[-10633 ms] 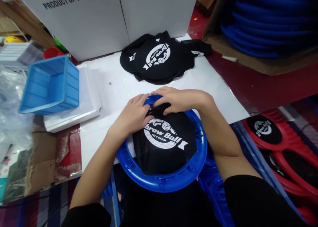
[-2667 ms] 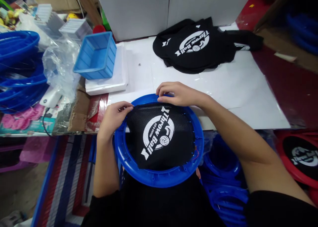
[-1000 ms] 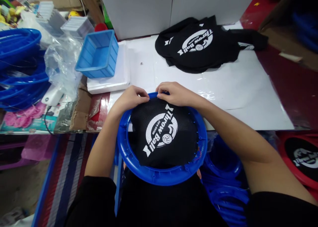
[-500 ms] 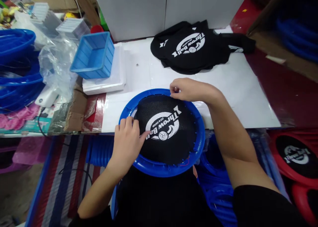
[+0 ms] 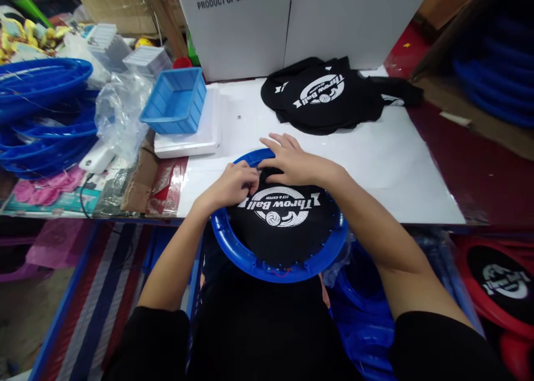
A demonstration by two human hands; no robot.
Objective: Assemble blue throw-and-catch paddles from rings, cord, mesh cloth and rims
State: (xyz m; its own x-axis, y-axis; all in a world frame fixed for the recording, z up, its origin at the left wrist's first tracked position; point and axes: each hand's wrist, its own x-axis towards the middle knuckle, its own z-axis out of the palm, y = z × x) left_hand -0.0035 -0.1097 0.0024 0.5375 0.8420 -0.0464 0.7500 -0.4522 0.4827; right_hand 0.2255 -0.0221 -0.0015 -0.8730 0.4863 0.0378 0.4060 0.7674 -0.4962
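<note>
A blue plastic ring [image 5: 237, 254] rests at the table's front edge, partly over my lap. Black mesh fabric [image 5: 287, 245] with an upside-down white "Throw Ball" print spans its middle, caught on small pegs along the near and right sides. My left hand [image 5: 238, 185] has its fingers curled at the upper left edge of the mesh, seemingly pinching it. My right hand [image 5: 290, 161] lies over the far part of the ring with its fingers spread, the thumb near the mesh edge. Both hands hide much of that edge. Thin red wire [image 5: 280, 271] shows at the ring's near side.
Black printed mesh pieces [image 5: 323, 105] lie in a pile farther back, before a white carton [image 5: 242, 36]. A blue bin [image 5: 173, 100] stands on a white foam block [image 5: 189, 146] at left. Blue rings [image 5: 45, 94] are stacked far left; red rackets [image 5: 471, 275] lie lower right.
The ring has turned clockwise, so the print now lies nearly level. My left hand has moved from its left side up to the far mesh edge; my right hand's fingers have spread.
</note>
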